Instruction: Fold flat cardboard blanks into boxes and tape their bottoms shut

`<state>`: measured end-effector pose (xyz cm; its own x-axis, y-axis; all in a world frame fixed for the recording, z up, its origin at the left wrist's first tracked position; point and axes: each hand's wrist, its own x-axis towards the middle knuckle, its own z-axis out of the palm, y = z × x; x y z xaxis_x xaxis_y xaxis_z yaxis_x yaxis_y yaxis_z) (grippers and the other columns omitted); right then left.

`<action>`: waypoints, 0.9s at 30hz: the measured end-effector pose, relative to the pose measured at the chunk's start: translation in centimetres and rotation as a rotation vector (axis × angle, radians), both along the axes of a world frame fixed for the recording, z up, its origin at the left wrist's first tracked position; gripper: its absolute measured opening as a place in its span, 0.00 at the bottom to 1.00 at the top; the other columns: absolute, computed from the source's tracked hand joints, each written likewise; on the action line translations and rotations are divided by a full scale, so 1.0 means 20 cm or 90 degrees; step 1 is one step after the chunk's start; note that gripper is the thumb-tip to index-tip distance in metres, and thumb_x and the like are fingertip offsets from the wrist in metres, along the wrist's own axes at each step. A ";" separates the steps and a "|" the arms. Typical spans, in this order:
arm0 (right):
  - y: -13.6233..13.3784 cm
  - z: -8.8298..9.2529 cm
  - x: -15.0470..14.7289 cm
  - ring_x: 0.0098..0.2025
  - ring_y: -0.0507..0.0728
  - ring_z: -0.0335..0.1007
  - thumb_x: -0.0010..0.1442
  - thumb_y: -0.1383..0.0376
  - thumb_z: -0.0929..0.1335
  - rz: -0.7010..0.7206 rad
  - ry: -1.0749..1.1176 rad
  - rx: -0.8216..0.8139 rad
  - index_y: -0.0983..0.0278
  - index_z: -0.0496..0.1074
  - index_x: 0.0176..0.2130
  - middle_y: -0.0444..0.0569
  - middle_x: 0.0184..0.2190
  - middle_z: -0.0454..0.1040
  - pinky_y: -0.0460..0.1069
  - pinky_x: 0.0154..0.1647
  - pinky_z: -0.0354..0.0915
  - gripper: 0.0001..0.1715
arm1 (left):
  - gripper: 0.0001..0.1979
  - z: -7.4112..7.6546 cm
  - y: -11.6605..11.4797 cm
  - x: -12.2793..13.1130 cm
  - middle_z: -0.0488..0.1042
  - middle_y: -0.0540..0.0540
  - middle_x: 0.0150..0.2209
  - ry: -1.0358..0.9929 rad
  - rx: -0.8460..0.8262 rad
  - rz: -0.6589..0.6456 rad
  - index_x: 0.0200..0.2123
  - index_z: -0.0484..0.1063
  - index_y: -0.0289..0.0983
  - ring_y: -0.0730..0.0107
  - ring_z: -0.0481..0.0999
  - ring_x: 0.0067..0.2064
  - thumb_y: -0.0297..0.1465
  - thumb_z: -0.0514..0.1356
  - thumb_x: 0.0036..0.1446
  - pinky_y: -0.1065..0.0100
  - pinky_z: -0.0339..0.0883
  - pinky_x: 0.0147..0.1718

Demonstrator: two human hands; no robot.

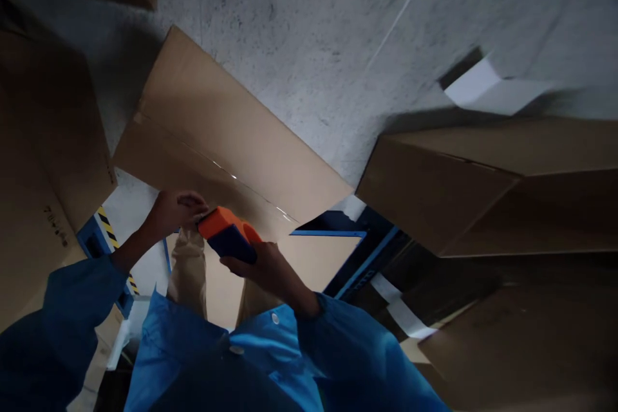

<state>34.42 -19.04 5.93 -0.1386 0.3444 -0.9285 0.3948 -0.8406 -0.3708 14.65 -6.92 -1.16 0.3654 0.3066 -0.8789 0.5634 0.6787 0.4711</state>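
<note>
My right hand (pixel 268 270) is wrapped round an orange and dark blue tool (pixel 224 232), perhaps a tape dispenser, in front of my body. At the tool's left end is my left hand (pixel 181 209), its fingers bent close to the tip; whether they pinch anything is too small and dark to tell. Just beyond both hands lies a brown cardboard box (pixel 232 122), with a shiny strip along its middle seam.
Large cardboard boxes stand at the left (pixel 43 141) and right (pixel 483 187). White folded pieces (pixel 497 87) lie on the grey floor (pixel 299 32). Near my legs are a blue frame (pixel 357 277) and a yellow-black striped edge (pixel 109 228).
</note>
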 end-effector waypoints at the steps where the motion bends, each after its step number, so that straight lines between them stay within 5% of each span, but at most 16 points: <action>1: 0.05 0.00 -0.01 0.30 0.58 0.75 0.55 0.51 0.72 -0.005 0.006 -0.010 0.62 0.71 0.43 0.47 0.27 0.77 0.47 0.27 0.64 0.21 | 0.17 0.00 0.04 -0.01 0.80 0.43 0.32 0.003 0.014 0.025 0.35 0.75 0.36 0.55 0.82 0.39 0.40 0.71 0.46 0.64 0.76 0.37; 8: 0.24 0.00 -0.13 0.26 0.58 0.75 0.53 0.48 0.72 -0.003 -0.015 -0.056 0.62 0.73 0.32 0.48 0.22 0.76 0.48 0.24 0.65 0.20 | 0.31 0.00 0.23 -0.08 0.78 0.48 0.29 -0.070 -0.050 0.107 0.45 0.65 0.38 0.59 0.82 0.35 0.37 0.75 0.39 0.66 0.74 0.34; 15: 0.32 -0.05 -0.19 0.23 0.55 0.71 0.54 0.47 0.71 -0.001 -0.026 -0.046 0.63 0.72 0.28 0.48 0.20 0.75 0.47 0.23 0.63 0.22 | 0.21 -0.07 0.48 -0.20 0.79 0.51 0.27 0.004 0.183 0.139 0.37 0.68 0.38 0.59 0.82 0.34 0.33 0.73 0.41 0.62 0.74 0.35; 22: -0.06 -0.04 0.09 0.23 0.59 0.73 0.50 0.44 0.71 0.042 -0.091 -0.128 0.62 0.73 0.22 0.49 0.16 0.73 0.48 0.21 0.63 0.25 | 0.19 -0.18 0.98 -0.38 0.80 0.52 0.33 0.149 0.424 0.039 0.40 0.71 0.41 0.58 0.82 0.40 0.37 0.68 0.44 0.51 0.74 0.47; 27: -0.25 0.06 0.28 0.22 0.60 0.73 0.45 0.41 0.70 -0.012 -0.130 -0.224 0.61 0.72 0.18 0.50 0.16 0.74 0.50 0.21 0.65 0.27 | 0.25 -0.33 1.10 -0.42 0.79 0.52 0.33 0.123 0.441 -0.061 0.42 0.70 0.34 0.56 0.82 0.42 0.46 0.61 0.46 0.48 0.68 0.44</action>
<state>39.95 -24.12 7.15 0.0638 0.0021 -0.9980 0.4134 -0.9102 0.0246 6.16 15.04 -7.72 0.2767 0.7907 -0.5461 0.7225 0.2035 0.6608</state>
